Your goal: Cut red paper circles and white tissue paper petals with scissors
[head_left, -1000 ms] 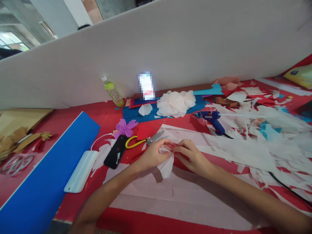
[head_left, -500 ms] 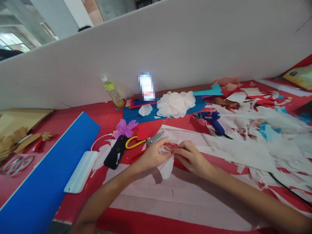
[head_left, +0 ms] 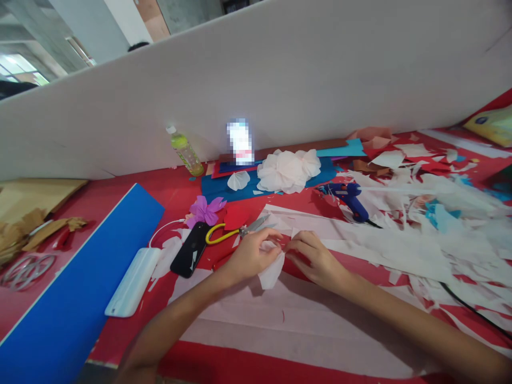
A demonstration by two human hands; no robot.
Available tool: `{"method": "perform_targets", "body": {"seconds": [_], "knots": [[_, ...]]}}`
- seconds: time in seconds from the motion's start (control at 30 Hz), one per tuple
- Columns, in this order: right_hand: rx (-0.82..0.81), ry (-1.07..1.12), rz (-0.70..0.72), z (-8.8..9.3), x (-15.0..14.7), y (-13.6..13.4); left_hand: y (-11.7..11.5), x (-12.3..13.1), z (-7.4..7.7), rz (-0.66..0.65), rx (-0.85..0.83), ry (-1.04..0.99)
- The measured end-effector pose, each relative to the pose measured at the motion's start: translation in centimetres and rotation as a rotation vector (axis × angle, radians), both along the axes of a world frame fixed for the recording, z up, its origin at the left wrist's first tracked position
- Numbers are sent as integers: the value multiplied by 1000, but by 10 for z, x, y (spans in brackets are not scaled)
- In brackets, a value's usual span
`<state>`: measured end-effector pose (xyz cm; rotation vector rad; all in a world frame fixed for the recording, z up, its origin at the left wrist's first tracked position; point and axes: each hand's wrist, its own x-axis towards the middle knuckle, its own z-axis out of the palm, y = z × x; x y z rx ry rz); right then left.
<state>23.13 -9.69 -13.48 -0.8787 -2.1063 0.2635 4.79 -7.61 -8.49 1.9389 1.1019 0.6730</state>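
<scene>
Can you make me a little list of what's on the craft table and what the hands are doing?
left hand: pinches the white tissue piece
right hand: pinches the same piece from the other side
scissors: yellow handles, just behind the left hand
black phone: flat, left of the scissors
purple paper flower: behind the phone
glue gun: blue, among paper scraps
white paper flowers: on blue paper by the wall

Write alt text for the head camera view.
Left hand and right hand pinch a folded piece of white tissue paper over a red table strewn with paper scraps; yellow-handled scissors, a black phone and a blue glue gun lie nearby.
</scene>
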Motion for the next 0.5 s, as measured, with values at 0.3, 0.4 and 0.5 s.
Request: {"method": "perform_targets", "body": {"seconds": [0.3,0.4,0.5], "knots": [[-167,-76,8,-1,0,1,4,-1,-5,-4,34,7],[-179,-109,4,-4,0,1,5,-1,-7,2,4,-13],[-169,-128,-3,-6,-1,1,5,0,-8,0,-18,-25]]}}
